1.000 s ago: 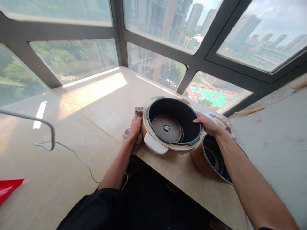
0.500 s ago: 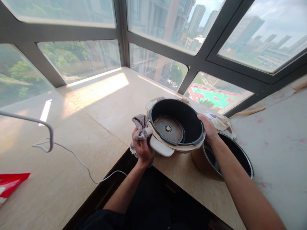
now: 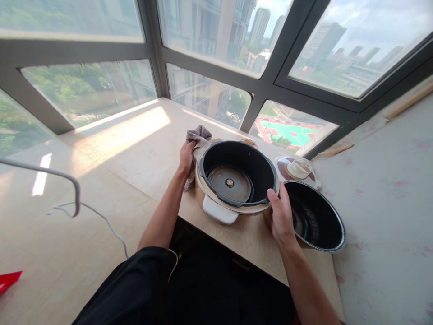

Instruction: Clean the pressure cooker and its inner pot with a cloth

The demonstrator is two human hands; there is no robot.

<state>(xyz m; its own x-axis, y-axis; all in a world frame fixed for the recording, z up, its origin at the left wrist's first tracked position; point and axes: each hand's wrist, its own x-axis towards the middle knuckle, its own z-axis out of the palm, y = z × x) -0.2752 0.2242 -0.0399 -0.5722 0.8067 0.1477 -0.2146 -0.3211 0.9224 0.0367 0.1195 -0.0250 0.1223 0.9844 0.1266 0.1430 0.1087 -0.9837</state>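
Note:
An electric pressure cooker base (image 3: 233,207), cream-coloured with a black inside and a white handle, stands lidless on the stone counter. Round metal shows at the centre of its floor. My left hand (image 3: 186,158) is closed on a grey cloth (image 3: 199,133), which it holds against the cooker's left outer side; part of the cloth hangs below the wrist. My right hand (image 3: 280,212) grips the cooker's front right edge, thumb at the rim and fingers down the outside. Just right of that hand sits a black inner pot (image 3: 324,221), partly behind my forearm.
A lid with a white knob (image 3: 299,169) lies behind the inner pot, close to the patterned wall (image 3: 382,203). Windows line the counter's (image 3: 135,171) far side. A grey cable (image 3: 76,185) curves over the left, and a red packet (image 3: 9,280) is at the left edge.
My left hand and the cloth have moved from the cooker's near left side to farther back along it. My right hand has slid toward the front of the rim. The view has shifted.

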